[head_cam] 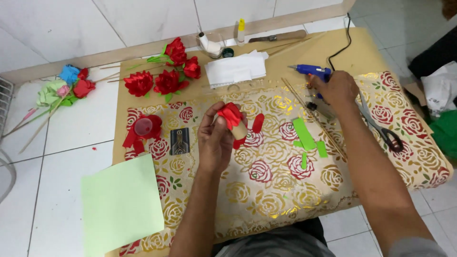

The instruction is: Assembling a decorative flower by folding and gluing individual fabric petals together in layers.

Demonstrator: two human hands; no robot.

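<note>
Both forearms are bare right down to the left hand (pixel 216 138) and right hand (pixel 339 88), with no rings, watch or gloves showing, a grey sleeve edge at the right elbow, and grey streaked clothing over the lap.

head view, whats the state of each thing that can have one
left hand: shut on red paper flower bud, held above the mat
right hand: shut on blue glue gun, cord attached
scissors: lying flat on the mat, blades together
finished red roses: lying on their sides
light green paper sheet: flat, uncut
green paper strips: cut, loose on the mat
</note>
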